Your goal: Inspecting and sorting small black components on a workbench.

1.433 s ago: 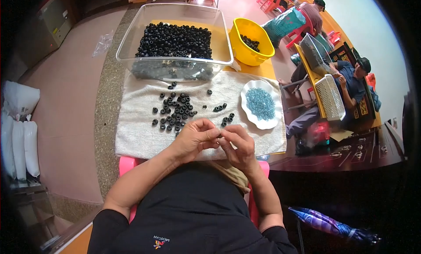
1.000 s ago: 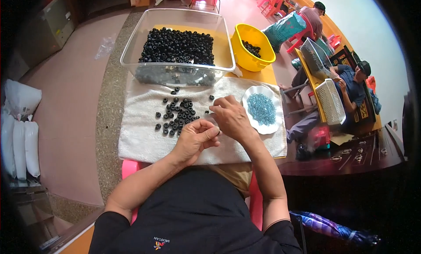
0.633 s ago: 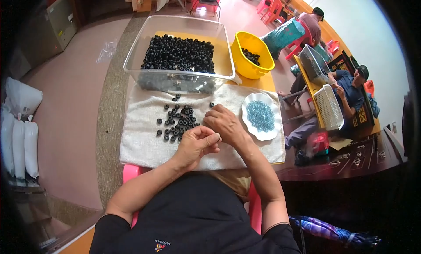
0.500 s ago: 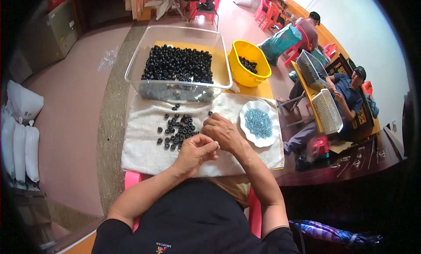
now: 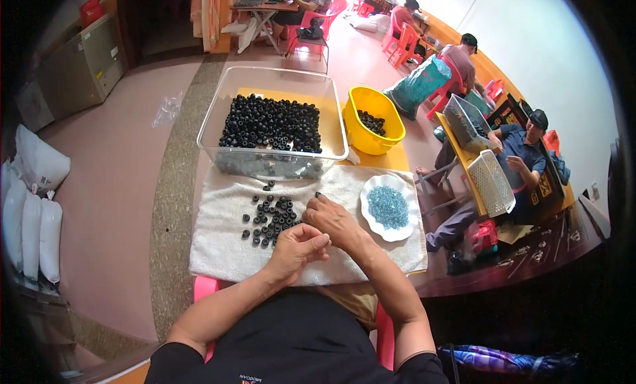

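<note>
On a white towel (image 5: 218,245) lies a loose cluster of small black rings (image 5: 270,219). My right hand (image 5: 333,221) rests at the cluster's right edge, fingertips pinched down on the towel near one ring. My left hand (image 5: 299,246) hovers just below the cluster with fingers curled together; whether it holds anything is hidden. A white scalloped dish (image 5: 369,219) of small blue pieces (image 5: 388,206) sits to the right of my right hand.
A clear plastic bin (image 5: 218,99) full of black rings stands behind the towel, a yellow bucket (image 5: 388,140) with more to its right. Other people sit at tables with wire baskets at the right. White sacks (image 5: 33,205) lean at the left.
My right hand went out toward the blue-piece dish and came back to the ring cluster. The view has tilted up, showing more of the room beyond.
</note>
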{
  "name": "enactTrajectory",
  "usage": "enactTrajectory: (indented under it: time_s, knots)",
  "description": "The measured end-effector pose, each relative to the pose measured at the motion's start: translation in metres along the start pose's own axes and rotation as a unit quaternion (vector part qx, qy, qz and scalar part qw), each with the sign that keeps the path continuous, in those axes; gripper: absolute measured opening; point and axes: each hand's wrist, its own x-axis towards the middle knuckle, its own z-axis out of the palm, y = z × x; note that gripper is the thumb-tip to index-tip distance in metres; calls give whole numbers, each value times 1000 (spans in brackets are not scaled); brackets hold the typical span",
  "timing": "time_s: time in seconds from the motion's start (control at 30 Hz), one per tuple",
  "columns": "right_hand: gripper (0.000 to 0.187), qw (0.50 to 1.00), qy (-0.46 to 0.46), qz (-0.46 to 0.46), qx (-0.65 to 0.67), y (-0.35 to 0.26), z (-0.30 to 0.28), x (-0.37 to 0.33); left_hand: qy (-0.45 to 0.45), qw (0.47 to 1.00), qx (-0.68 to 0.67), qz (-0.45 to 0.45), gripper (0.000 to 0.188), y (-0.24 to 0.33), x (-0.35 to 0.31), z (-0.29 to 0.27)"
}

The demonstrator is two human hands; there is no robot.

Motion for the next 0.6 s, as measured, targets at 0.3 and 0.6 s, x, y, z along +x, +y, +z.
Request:
enactTrajectory:
  time_s: [0.3, 0.6]
  knots:
    - [17, 1000, 2, -19, -3, -7, -10, 2, -7, 1000, -1, 4, 7, -3, 2, -4]
    - [27, 999, 18, 7, 35, 0, -3, 2, -9, 1000, -10, 19, 7, -2, 2, -3]
